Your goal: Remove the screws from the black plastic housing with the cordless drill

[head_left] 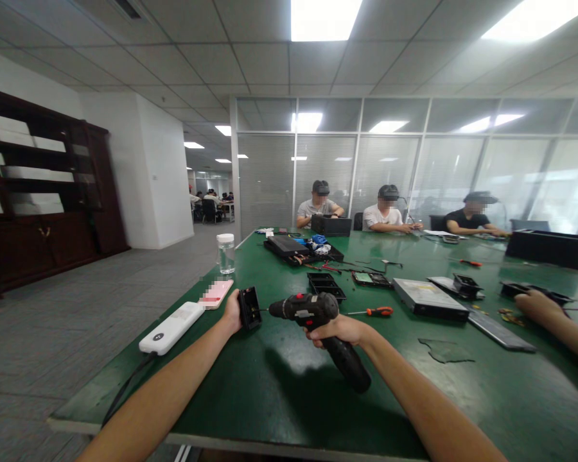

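My right hand (340,330) is wrapped round the grip of a black cordless drill (303,309) with red markings. Its bit points left, toward a small black plastic housing (249,308). My left hand (232,313) holds that housing upright by its left side, with the hollow side turned to the drill. Whether the bit touches the housing I cannot tell. Just behind the drill lies a black tray-like part (326,287) with compartments. To the right of the drill rests a screwdriver (378,312) with an orange and black handle.
On the left are a white power bank-like box (173,328) with a cable, a pink phone (216,294) and a clear bottle (226,253). An optical drive (429,299) and a glass-like shard (446,350) lie right. A co-worker's hand (542,306) reaches in; several people sit opposite.
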`<state>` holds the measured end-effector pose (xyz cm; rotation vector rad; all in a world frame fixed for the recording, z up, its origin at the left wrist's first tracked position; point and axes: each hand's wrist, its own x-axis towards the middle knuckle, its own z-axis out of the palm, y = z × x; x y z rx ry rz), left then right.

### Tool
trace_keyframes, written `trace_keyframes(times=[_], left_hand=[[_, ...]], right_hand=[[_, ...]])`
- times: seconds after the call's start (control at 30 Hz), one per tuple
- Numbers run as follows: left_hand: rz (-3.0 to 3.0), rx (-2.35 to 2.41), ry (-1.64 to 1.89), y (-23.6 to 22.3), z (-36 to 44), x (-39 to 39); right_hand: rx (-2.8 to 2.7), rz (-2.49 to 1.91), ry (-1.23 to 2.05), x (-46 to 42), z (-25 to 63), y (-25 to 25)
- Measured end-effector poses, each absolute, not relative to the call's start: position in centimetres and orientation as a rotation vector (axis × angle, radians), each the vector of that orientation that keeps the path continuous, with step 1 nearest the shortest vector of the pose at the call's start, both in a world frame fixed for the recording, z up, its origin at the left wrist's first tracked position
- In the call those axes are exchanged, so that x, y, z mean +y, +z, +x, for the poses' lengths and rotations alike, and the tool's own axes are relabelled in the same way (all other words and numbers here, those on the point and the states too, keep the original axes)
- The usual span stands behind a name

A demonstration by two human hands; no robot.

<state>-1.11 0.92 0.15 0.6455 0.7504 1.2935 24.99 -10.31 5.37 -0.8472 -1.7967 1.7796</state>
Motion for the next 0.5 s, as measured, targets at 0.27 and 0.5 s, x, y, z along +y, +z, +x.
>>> trace_keyframes(times=[0.27, 0.5], left_hand=[[0.614, 0.765, 1.295, 0.14, -1.13, 0.97], [0.622, 0.757, 1.305, 0.07, -1.12, 1.05]], right_hand=[[-1.807, -0.830, 1.781, -10.49, 24.89, 5.65], [-1.797, -0.828, 1.802, -10.29, 24.91, 5.41]])
